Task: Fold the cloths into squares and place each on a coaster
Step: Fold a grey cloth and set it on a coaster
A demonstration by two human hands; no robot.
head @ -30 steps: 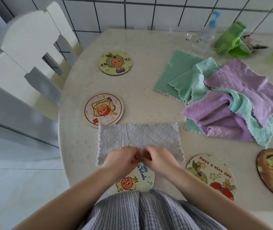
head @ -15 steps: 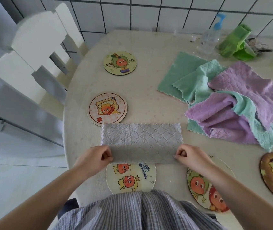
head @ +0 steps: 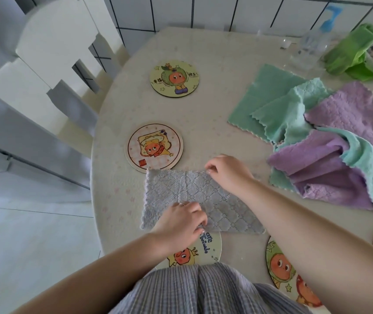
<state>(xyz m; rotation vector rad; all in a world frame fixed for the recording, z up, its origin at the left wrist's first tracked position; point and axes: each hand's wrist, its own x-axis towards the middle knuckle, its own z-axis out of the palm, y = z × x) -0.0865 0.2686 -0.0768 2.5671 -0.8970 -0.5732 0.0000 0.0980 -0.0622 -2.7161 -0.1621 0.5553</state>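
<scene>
Grey cloth (head: 194, 200) folded into a rough square, flat on the bench (head: 203, 114) near its front edge, just below the pink coaster (head: 154, 148) and touching its rim. Left hand (head: 181, 225) curled, pinching the near edge of the cloth, over the coaster with blue lettering (head: 210, 248). Right hand (head: 226, 171) at the far edge — fingers bent, pinching the top right corner of the fold. Further back, a green-figure coaster (head: 174, 80). At right, a loose heap of mint and purple cloths (head: 330, 150) — unfolded, overlapping. Another coaster (head: 280, 268) at the front right, partly under the right forearm.
</scene>
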